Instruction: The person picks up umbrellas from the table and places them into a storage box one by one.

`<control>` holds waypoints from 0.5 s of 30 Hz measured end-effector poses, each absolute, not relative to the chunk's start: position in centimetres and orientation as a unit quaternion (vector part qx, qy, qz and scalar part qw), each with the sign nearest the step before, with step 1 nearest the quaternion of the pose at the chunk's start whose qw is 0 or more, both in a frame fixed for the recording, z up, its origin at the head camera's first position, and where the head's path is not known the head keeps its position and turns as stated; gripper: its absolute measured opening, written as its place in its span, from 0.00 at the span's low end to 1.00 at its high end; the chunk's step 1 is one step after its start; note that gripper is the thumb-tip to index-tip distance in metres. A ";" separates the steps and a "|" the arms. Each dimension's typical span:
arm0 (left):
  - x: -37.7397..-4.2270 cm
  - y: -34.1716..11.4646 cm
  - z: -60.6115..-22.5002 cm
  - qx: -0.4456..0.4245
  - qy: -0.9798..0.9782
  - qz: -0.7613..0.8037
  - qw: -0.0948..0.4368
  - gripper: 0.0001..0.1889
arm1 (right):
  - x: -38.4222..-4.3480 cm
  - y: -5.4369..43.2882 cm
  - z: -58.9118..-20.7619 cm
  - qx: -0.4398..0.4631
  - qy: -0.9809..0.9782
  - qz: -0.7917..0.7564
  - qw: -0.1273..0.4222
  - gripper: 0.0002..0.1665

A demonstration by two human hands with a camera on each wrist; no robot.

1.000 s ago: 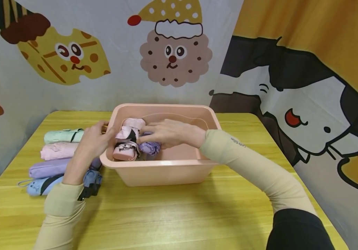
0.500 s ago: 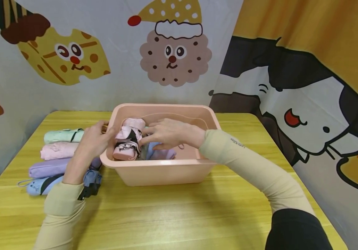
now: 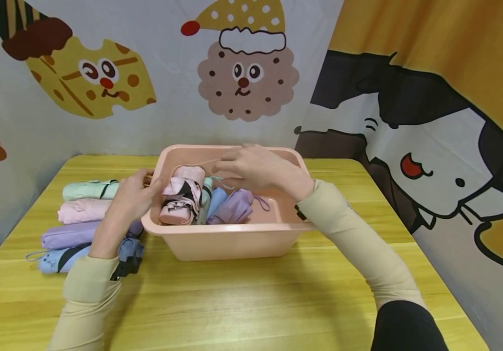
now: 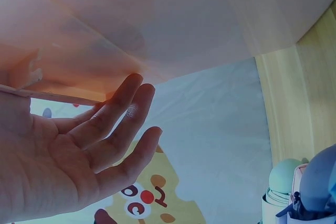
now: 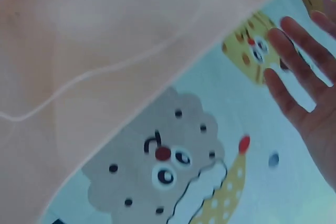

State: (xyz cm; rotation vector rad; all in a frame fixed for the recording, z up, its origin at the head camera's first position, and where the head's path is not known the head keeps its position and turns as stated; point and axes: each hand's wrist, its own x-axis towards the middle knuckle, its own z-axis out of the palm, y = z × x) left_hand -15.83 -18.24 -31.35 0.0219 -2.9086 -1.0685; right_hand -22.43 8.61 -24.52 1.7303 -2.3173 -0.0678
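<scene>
We are listing one left hand (image 3: 133,197), fingers loosely spread at the left rim of the tub (image 3: 233,246); one right hand (image 3: 264,168), spread, holding nothing, over it; four folded umbrellas (image 3: 235,205) inside, four others (image 3: 69,237) on the table (image 3: 233,302), and judging a steadied tub and snug, parallel packing best.

place: indoor tabletop nook | room type: unclear | signs: cartoon-print cloth backdrop (image 3: 172,63), 1 wood-grain table (image 3: 251,302)

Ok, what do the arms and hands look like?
Both the left hand and right hand are bare. Left sleeve and right sleeve are pale beige, the left with a wide wrist band. A black sleeve shows further up on the right. Small black piece at the right wrist; unclear what.
</scene>
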 end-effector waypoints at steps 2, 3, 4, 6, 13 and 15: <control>-15.8 -18.2 -31.3 0.008 -0.938 -0.345 0.022 0.35 | -22.4 9.5 -23.7 0.569 -0.814 -0.008 0.117 0.14; -15.8 -18.2 -31.3 0.009 -0.938 -0.345 0.021 0.35 | -22.4 9.9 -23.3 0.556 -0.823 0.001 0.112 0.13; -15.8 -18.2 -31.4 0.009 -0.938 -0.345 0.021 0.35 | -22.4 10.3 -23.0 0.544 -0.832 0.006 0.110 0.12; -15.9 -18.2 -31.4 0.008 -0.938 -0.346 0.022 0.35 | -22.2 11.2 -22.3 0.519 -0.849 0.014 0.100 0.12; -15.9 -18.4 -31.5 0.006 -0.937 -0.348 0.019 0.34 | -22.4 14.2 -20.5 0.436 -0.898 0.048 0.042 0.15; -15.9 -18.4 -31.4 0.007 -0.937 -0.348 0.017 0.34 | -22.8 15.2 -20.7 0.419 -0.905 0.067 0.036 0.15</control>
